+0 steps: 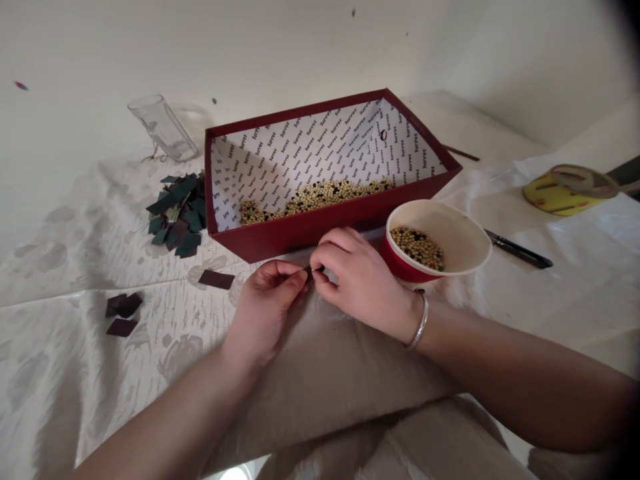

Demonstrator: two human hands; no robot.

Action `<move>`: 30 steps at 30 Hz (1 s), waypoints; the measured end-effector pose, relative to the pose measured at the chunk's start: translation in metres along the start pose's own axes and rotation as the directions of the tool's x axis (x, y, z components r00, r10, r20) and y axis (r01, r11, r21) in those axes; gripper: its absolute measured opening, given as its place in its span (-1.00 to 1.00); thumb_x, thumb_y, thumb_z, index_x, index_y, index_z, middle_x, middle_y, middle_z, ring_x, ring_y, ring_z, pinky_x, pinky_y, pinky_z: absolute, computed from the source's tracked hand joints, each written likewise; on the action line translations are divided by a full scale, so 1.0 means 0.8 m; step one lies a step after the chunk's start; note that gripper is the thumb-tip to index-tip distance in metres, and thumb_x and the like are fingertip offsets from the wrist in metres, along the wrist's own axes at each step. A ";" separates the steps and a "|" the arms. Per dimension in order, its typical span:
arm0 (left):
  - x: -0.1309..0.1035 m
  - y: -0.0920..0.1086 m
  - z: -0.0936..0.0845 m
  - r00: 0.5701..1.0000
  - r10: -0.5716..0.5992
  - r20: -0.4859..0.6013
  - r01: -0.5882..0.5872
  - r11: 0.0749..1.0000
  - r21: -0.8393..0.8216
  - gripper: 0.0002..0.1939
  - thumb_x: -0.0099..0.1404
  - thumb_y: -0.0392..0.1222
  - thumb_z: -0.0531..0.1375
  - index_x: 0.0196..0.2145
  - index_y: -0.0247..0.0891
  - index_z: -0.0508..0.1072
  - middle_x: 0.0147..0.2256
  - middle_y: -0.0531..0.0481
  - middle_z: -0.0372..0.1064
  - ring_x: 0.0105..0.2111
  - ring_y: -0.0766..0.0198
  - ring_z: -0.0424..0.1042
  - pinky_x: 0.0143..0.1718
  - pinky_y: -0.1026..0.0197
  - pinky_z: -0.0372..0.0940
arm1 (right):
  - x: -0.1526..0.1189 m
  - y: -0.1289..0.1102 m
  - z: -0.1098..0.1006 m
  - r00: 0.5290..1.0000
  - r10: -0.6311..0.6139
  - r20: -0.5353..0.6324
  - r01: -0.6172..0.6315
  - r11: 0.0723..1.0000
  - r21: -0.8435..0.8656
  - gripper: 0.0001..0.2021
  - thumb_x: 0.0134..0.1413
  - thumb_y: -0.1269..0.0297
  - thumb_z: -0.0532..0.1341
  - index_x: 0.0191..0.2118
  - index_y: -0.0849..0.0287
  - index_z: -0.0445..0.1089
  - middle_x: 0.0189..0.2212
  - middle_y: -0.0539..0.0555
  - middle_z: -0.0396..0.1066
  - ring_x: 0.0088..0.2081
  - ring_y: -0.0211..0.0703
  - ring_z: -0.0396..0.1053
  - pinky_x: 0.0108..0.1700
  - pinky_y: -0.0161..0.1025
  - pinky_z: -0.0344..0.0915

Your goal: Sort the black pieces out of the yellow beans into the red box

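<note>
My left hand (267, 297) is closed in a pinch, thumb against the index finger. Right beside it, my right hand (357, 277) also pinches, with a bracelet on its wrist. Between the fingertips shows a small dark bit (310, 270), mostly hidden, too small to name. Just behind both hands stands a red box (300, 233) with a printed white lining, holding many small yellowish and dark beads or pellets (330, 193). A red and white paper tub (465, 247) near my right hand holds similar pellets (417, 248). One dark flat rectangle (217, 279) lies left of my left hand.
A heap of dark green and brown pieces (177, 210) lies against the box's left side. Several dark pieces (123, 313) lie further left. A tilted clear glass (165, 127) is behind the heap. To the right are a black cutter knife (520, 250) and a yellow tape roll (560, 193).
</note>
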State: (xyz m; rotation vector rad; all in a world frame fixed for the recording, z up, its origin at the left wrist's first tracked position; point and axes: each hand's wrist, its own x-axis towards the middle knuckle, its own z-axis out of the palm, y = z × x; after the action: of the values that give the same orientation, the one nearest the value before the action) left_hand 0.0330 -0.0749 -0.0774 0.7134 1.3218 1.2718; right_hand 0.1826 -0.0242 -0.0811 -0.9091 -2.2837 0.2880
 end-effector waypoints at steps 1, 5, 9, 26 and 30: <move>0.000 0.000 0.000 1.000 -0.001 -0.003 0.001 1.000 0.009 -0.89 0.05 -0.24 0.37 -0.49 -0.28 0.50 -0.54 0.05 0.43 -0.56 0.42 0.28 -0.51 0.34 0.17 | 0.000 0.001 0.000 1.000 0.012 -0.013 -0.012 1.000 -0.005 -0.88 0.06 0.50 0.14 -0.39 0.15 0.33 -0.31 0.10 0.32 -0.21 -0.08 0.24 -0.12 -0.12 0.25; 0.001 -0.001 -0.001 1.000 -0.004 -0.001 0.004 1.000 0.003 -0.89 0.06 -0.25 0.36 -0.48 -0.28 0.50 -0.54 0.07 0.43 -0.55 0.43 0.29 -0.50 0.36 0.17 | 0.000 0.000 0.001 1.000 0.017 0.008 -0.017 1.000 0.020 -0.88 0.05 0.53 0.14 -0.40 0.16 0.33 -0.31 0.10 0.31 -0.21 -0.09 0.25 -0.13 -0.14 0.26; 0.001 0.000 -0.001 1.000 -0.014 -0.015 0.014 1.000 0.001 -0.89 0.05 -0.25 0.37 -0.47 -0.29 0.50 -0.52 0.06 0.44 -0.54 0.43 0.29 -0.48 0.34 0.18 | 0.000 -0.001 0.000 1.000 0.011 0.020 -0.013 0.996 0.085 -0.87 0.07 0.54 0.16 -0.37 0.16 0.34 -0.30 0.07 0.32 -0.20 -0.12 0.26 -0.12 -0.17 0.26; 0.001 -0.001 -0.002 1.000 -0.013 0.003 0.013 1.000 0.017 -0.88 0.06 -0.23 0.36 -0.48 -0.28 0.50 -0.54 0.07 0.43 -0.55 0.44 0.28 -0.49 0.36 0.17 | 0.001 0.000 0.000 1.000 0.010 0.009 -0.011 0.993 0.113 -0.89 0.04 0.54 0.19 -0.40 0.18 0.37 -0.34 0.05 0.34 -0.24 -0.15 0.30 -0.14 -0.20 0.27; 0.001 0.000 -0.001 1.000 -0.004 0.007 0.004 1.000 0.017 -0.89 0.05 -0.24 0.36 -0.48 -0.29 0.49 -0.55 0.07 0.43 -0.56 0.44 0.27 -0.50 0.36 0.17 | 0.002 0.002 0.002 1.000 0.015 -0.010 -0.015 0.998 0.066 -0.89 0.01 0.54 0.18 -0.42 0.19 0.36 -0.35 0.07 0.34 -0.25 -0.13 0.29 -0.15 -0.18 0.26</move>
State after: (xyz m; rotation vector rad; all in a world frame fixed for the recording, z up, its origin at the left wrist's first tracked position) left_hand 0.0322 -0.0739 -0.0774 0.7259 1.3291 1.2556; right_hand 0.1818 -0.0217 -0.0822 -0.8923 -2.2453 0.3627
